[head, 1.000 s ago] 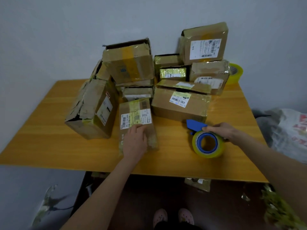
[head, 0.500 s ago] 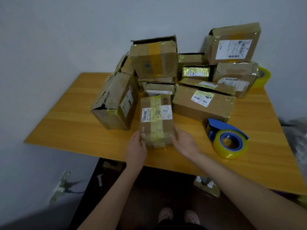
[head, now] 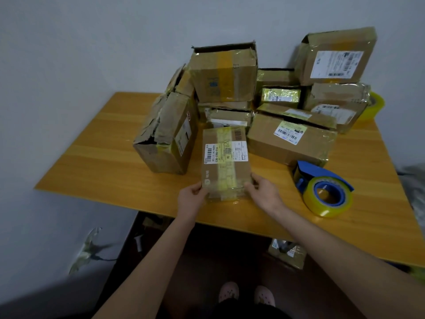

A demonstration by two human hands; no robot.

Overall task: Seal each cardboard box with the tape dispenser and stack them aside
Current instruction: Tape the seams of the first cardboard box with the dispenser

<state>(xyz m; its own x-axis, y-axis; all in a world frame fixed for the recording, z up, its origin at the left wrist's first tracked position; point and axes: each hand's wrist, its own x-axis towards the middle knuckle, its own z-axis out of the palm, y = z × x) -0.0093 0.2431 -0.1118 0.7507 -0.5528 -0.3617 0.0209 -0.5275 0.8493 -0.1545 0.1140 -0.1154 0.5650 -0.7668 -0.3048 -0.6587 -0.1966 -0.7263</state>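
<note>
Head view, lower middle of the frame. Grips the near end of the flat box (head: 225,157) with both hands: with the left hand (head: 192,199) at the near left corner, with the right hand (head: 264,194) at the near right corner, thumbs on top, fingers seemingly curled round the edges. Seems to rest on the table (head: 103,162), in the middle of the frame, label up, crossed by a yellowish tape strip.

Probably light and fairly stiff, but glossy with tape, so likely slippery under the thumbs. Better to take hold at the two side edges or under the corners, not on the taped top. A little crushed at the near end, so no hard squeezing.

To the right, free of both hands, the tape dispenser (head: 322,189), blue with a yellow roll, just beside a long box (head: 289,139). Farther, left of centre, a torn box (head: 167,139). Behind, toward the upper right, more boxes (head: 224,74) in a pile, and a spare tape roll (head: 377,104) at the far right.
</note>
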